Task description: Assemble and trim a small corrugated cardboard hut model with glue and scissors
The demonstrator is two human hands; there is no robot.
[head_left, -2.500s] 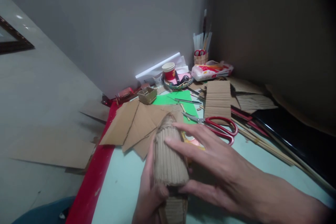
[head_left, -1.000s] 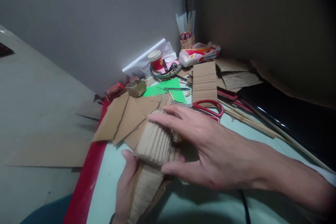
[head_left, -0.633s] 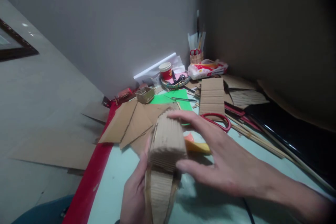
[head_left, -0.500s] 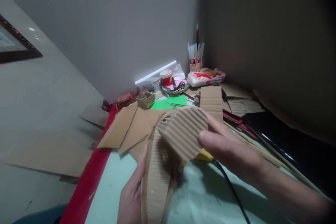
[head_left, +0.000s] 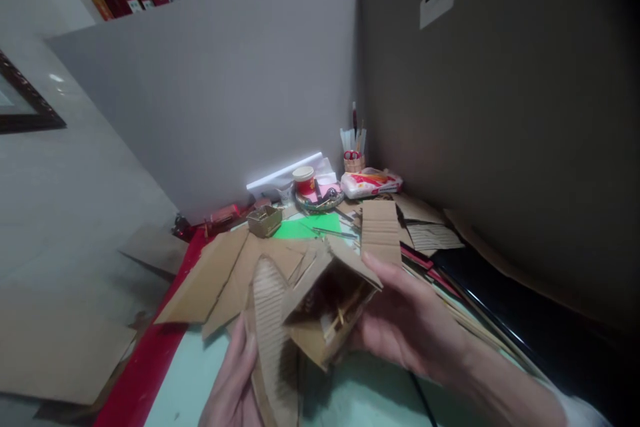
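A small box-like cardboard piece [head_left: 313, 347], hollow and with its open side facing me, is in my right hand [head_left: 400, 320]; the fingers wrap round its right side. Thin sticks show inside it. My left hand [head_left: 235, 373] is closed on a long curved corrugated cardboard piece [head_left: 273, 327], standing upright and rounded at its top. The two pieces are side by side, and I cannot tell whether they are joined.
Flat cardboard sheets [head_left: 200, 280] lie at the left. Behind are a small cardboard box [head_left: 265, 221], green paper [head_left: 320, 223], a red cup [head_left: 304, 181], a tissue pack [head_left: 371, 182] and a pen holder [head_left: 354, 161]. A black glossy panel [head_left: 490, 280] lies right.
My right hand has turned its cardboard piece, so a hollow inside shows instead of the ridged flat face. The camera view has tilted up, with shelves now in sight.
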